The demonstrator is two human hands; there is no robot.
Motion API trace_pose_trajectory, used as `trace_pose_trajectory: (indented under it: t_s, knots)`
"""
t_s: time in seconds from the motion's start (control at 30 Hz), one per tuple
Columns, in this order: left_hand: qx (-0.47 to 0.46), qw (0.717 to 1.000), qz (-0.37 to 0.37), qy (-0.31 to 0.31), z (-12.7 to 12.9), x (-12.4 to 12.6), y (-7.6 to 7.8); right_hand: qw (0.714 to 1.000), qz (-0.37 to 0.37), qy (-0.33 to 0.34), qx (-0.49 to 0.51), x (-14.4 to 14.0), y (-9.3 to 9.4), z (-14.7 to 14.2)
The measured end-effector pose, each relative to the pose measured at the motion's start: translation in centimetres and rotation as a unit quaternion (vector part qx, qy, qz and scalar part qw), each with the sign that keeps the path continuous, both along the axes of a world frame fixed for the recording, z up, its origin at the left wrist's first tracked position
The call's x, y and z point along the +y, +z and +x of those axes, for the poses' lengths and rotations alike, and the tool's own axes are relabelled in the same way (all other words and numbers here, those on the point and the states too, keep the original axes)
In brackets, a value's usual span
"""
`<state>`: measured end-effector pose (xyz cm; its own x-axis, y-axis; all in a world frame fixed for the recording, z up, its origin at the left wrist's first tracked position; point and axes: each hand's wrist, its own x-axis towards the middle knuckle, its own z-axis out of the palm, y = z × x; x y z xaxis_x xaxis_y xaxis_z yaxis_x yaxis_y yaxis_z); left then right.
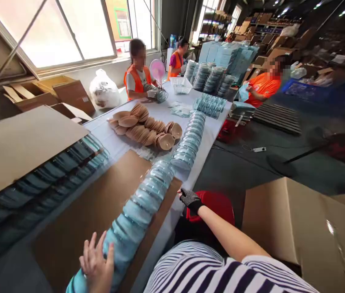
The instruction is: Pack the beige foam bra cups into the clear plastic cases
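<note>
While I face the table (160, 112):
Left hand (96, 260): my fingers spread, resting against blue lid row (141, 203).
Right hand (190, 198): gloved, my fingers loosely curled at table edge, holding nothing.

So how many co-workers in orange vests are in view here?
3: one seated person at the table's far left side, a second person behind at the far end, a third person on the right side; others may be hidden.

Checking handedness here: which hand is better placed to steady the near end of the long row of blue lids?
Left, likely. The left hand already rests on the row of blue lids; the gloved right hand sits at the table edge.
</note>
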<state>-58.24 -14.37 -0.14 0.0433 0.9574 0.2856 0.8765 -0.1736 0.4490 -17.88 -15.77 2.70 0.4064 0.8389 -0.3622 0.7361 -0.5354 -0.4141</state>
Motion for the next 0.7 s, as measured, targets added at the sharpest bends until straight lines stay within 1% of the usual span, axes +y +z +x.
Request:
trace_pose_trajectory:
  t_s: [0.03,0.1,0.13,0.2,0.27,0.3,0.33,0.37,0.4,0.47,0.6,0.7]
  knots:
    - [0.001,0.999,-0.015,-0.029,2.7,1.4,-0.3,1.000,-0.008,-0.007,0.006,1.1,-0.3,2.4]
    - [0.000,0.995,-0.050,-0.085,9.0,4.1,-0.7,0.999,-0.040,-0.011,0.014,3.5,-1.1,6.7]
    - [0.003,0.992,-0.067,-0.110,12.4,5.4,-0.8,0.998,-0.060,-0.007,0.019,4.6,-1.5,8.6]
    - [0.022,0.982,-0.105,-0.158,19.5,7.8,-0.3,0.994,-0.103,0.012,0.030,6.5,-2.3,11.8]
    - [0.051,0.970,-0.136,-0.193,26.1,9.9,0.6,0.989,-0.139,0.039,0.040,7.8,-2.8,14.2]
    - [0.068,0.964,-0.151,-0.209,28.9,10.8,1.0,0.986,-0.153,0.053,0.045,8.2,-3.0,15.1]
    - [0.090,0.957,-0.165,-0.222,31.1,11.6,1.5,0.983,-0.165,0.069,0.051,8.6,-3.2,15.7]
    - [0.112,0.950,-0.176,-0.231,32.7,12.2,1.8,0.980,-0.174,0.085,0.057,9.0,-3.3,16.2]
    - [0.134,0.945,-0.183,-0.235,33.7,12.7,2.0,0.977,-0.178,0.101,0.063,9.3,-3.3,16.4]
    - [0.170,0.939,-0.185,-0.236,34.1,13.2,2.1,0.972,-0.180,0.131,0.073,9.7,-3.4,16.6]
    - [0.207,0.936,-0.181,-0.221,31.7,12.5,1.8,0.965,-0.170,0.175,0.096,9.5,-3.3,16.9]
    - [0.206,0.948,-0.171,-0.171,30.7,11.6,1.5,0.963,-0.165,0.180,0.110,8.1,-3.2,18.0]
